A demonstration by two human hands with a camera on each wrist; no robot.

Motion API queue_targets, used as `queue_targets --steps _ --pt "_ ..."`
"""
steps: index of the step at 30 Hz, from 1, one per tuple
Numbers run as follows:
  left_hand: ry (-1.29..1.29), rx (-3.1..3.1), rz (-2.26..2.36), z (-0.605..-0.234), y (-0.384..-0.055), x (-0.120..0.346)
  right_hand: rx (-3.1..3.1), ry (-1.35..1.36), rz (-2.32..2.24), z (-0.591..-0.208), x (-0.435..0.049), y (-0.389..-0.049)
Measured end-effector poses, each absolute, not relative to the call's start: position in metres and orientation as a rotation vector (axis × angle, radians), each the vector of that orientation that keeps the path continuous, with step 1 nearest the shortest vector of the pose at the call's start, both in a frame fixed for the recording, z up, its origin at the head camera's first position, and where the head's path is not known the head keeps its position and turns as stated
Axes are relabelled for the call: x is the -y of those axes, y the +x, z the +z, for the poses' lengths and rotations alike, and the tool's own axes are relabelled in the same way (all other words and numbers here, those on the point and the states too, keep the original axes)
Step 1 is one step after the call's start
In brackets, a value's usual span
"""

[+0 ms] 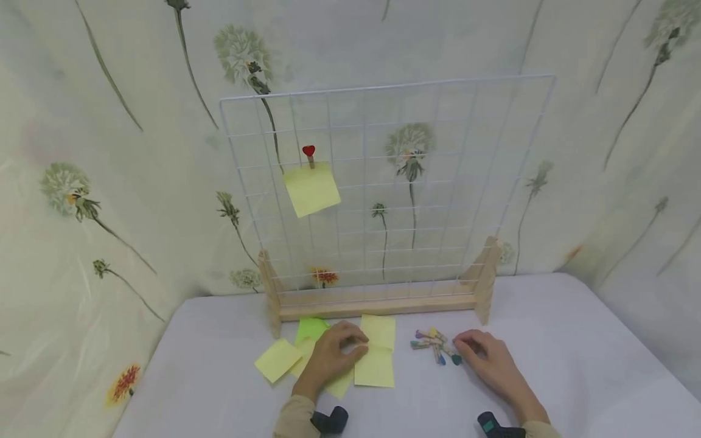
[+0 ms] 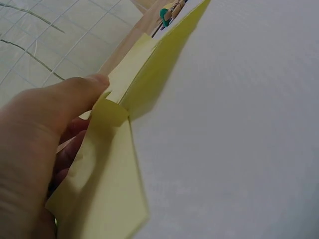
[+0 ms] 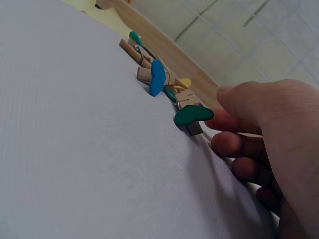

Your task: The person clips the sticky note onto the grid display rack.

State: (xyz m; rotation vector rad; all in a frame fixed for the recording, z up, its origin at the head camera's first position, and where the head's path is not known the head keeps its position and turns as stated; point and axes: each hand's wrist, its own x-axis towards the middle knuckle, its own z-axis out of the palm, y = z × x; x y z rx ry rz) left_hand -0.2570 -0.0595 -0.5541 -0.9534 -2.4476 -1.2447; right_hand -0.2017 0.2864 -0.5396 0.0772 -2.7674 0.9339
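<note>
My left hand (image 1: pixel 335 353) is over a group of yellow sticky notes, its thumb and forefinger pinching at the left edge of the right-hand sticky note (image 1: pixel 375 368). In the left wrist view the thumb (image 2: pixel 79 94) lies at the note's edge, and a bent yellow note (image 2: pixel 107 164) partly hides the other fingers. My right hand (image 1: pixel 490 359) is beside a small pile of wooden clothespins (image 1: pixel 436 348) with coloured heart heads. Its forefinger and thumb stand slightly apart close to a green-headed clothespin (image 3: pixel 194 114); the other fingers are loosely curled near the tabletop.
A white wire grid (image 1: pixel 405 201) stands upright in a wooden base (image 1: pixel 378 306) behind the notes. A red-heart clothespin (image 1: pixel 309 153) holds one yellow note (image 1: pixel 312 190) on its upper left. A bright green note (image 1: pixel 311 327) lies near the base on the white table (image 1: pixel 219 365).
</note>
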Motion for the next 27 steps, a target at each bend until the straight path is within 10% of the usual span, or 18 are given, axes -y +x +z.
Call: queue_targets --steps 27 --pt "-0.99 2.499 -1.135 -0.5477 -0.2543 0.0596 2.752 0.102 0.917 -0.5391 -0.2864 -0.2015"
